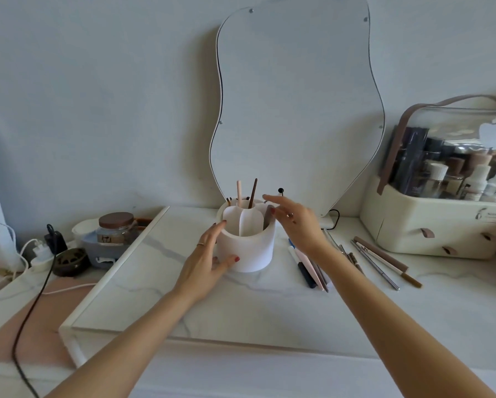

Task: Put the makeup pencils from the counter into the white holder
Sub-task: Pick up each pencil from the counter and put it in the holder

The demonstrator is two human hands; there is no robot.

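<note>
The white holder, round with inner dividers, stands mid-counter in front of the mirror. A pink pencil, a brown one and a grey one by the right rim stand in it. My left hand cups the holder's left side, thumb and fingers against its wall. My right hand hovers at the holder's right rim with fingers spread and nothing in it. Several makeup pencils lie on the counter under my right wrist, and more lie further right.
A wavy mirror leans on the wall behind the holder. A cream cosmetics case full of bottles stands at the right. At the left sit a brown-lidded jar, chargers and a black cable. The marble counter ends at a front edge.
</note>
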